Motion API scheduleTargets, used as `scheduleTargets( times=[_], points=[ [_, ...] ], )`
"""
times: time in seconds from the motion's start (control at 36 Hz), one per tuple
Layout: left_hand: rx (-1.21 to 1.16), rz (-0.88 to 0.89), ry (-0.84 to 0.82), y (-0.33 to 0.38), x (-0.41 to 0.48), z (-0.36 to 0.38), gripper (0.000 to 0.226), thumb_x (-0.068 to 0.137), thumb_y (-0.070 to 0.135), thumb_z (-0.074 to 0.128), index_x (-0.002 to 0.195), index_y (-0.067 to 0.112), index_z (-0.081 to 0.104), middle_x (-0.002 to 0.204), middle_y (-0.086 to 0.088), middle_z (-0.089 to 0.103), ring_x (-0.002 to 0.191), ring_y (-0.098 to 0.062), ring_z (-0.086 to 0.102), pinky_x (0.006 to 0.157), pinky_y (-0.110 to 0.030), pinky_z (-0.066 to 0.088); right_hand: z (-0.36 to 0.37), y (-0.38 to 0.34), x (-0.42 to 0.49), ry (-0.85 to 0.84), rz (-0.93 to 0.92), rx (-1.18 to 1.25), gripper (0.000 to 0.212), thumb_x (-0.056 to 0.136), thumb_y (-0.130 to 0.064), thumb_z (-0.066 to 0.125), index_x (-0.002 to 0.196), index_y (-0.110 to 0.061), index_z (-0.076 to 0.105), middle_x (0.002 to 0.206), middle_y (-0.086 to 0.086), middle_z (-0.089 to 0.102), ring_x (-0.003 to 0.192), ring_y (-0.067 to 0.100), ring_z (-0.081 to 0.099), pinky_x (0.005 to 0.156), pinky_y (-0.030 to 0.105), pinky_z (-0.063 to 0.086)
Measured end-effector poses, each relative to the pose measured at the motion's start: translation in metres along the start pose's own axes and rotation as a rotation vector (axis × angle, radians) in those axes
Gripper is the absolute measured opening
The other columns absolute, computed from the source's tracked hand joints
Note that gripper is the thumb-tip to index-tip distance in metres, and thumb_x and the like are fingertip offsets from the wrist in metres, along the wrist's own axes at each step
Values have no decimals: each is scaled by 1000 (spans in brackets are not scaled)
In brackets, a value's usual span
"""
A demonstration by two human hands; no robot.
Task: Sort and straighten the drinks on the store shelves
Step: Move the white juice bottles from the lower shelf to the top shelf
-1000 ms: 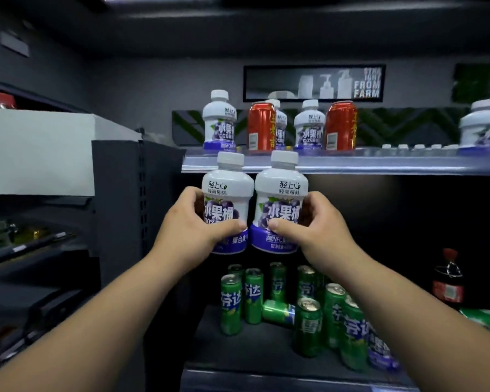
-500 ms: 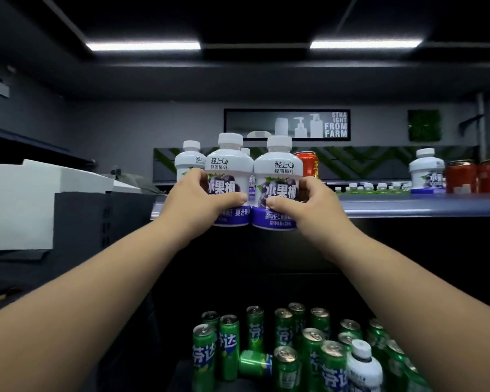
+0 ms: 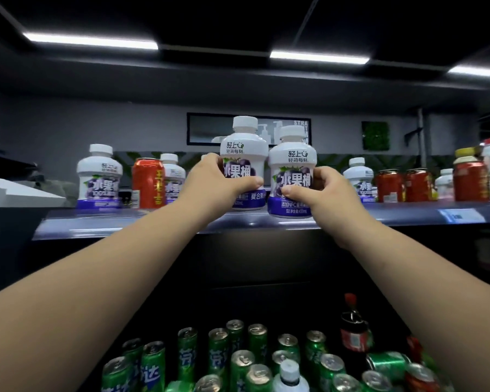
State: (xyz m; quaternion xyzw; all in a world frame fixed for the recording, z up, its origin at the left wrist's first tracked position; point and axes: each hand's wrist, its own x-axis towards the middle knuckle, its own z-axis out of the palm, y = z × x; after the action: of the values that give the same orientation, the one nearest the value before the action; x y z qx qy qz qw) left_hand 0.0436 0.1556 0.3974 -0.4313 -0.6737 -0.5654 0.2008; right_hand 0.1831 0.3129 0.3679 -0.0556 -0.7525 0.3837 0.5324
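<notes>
Two white grape-juice bottles with purple bases are at the upper shelf [image 3: 142, 222]. My left hand [image 3: 218, 179] grips the left bottle [image 3: 244, 148], which is over the shelf surface. My right hand [image 3: 326, 190] grips the right bottle [image 3: 293, 165], whose base is at the shelf's front edge. The two bottles stand upright and side by side, almost touching. More of the same bottles [image 3: 99, 176] and a red can [image 3: 149, 183] stand on the shelf to the left.
To the right on the same shelf stand another white bottle [image 3: 358, 176], red cans [image 3: 391, 185] and red-labelled bottles [image 3: 470, 179]. On the lower shelf are several green cans [image 3: 218, 357], a white-capped bottle [image 3: 289, 374] and a dark cola bottle [image 3: 354, 329].
Both hands have lifted the two bottles from below the shelf edge up to the top shelf. The view has tilted up and shifted right, showing more of the shelf's right end.
</notes>
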Motion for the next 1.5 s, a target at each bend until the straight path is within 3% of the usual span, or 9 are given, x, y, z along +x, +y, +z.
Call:
scheduleTargets(
  times=[0.28,0.56,0.69,0.78,0.94,1.06,1.17,1.31,1.5],
  points=[
    [72,2,12,25,38,98,60,67,49,86,113,23,58,103,9,68,94,-12,66,86,-41,58,-69,54,62,-20,-12,-83,35,77,-33,86,103,-28,64,98,-10,72,91,10,69,88,39,58],
    [261,-116,86,2,54,136,44,75,57,76,102,27,61,96,6,68,88,-16,65,86,-43,55,-59,99,108,-81,45,-224,64,61,-69,72,105,-23,67,100,-8,72,92,17,68,89,44,56],
    [321,-203,177,-10,59,139,53,76,59,74,109,23,53,102,2,66,91,-20,64,86,-44,55,-50,113,123,25,21,-211,13,83,-35,61,84,-23,67,89,-6,70,87,22,66,80,45,57],
    [362,-226,150,-10,62,140,54,78,51,77,112,22,47,101,1,62,90,-20,62,82,-42,56,-49,114,128,7,34,-199,7,83,-28,60,84,-24,65,87,-6,69,84,20,65,80,45,57],
    [463,-227,129,-8,61,144,62,79,51,72,123,17,42,107,-3,61,94,-25,61,80,-40,52,-45,105,124,-168,154,-292,93,59,-82,70,123,-18,50,115,-1,60,103,24,61,93,47,51],
    [551,-192,134,-8,58,146,59,83,54,67,121,18,40,111,-4,60,96,-26,59,74,-37,45,-42,108,125,-192,106,-340,84,51,-85,62,111,-25,61,105,-4,69,94,22,66,89,48,54],
    [617,-175,146,-8,56,149,56,87,56,61,121,19,37,110,-4,59,91,-24,57,67,-35,41,-45,109,122,-256,74,-460,59,76,-71,63,113,-25,58,111,-2,67,99,25,63,93,47,51],
    [691,-142,175,-10,52,152,60,89,58,55,127,16,35,113,-7,59,88,-23,55,65,-35,40,-46,106,115,-214,17,-622,69,83,-74,51,124,-18,50,125,3,62,110,29,60,90,45,49],
    [817,-10,124,-11,32,151,90,95,56,48,158,8,4,149,-14,43,131,-32,47,101,-45,43,-48,112,96,-53,-147,-670,62,82,-68,57,119,-19,52,118,4,65,113,32,57,93,46,46]
  ],
)
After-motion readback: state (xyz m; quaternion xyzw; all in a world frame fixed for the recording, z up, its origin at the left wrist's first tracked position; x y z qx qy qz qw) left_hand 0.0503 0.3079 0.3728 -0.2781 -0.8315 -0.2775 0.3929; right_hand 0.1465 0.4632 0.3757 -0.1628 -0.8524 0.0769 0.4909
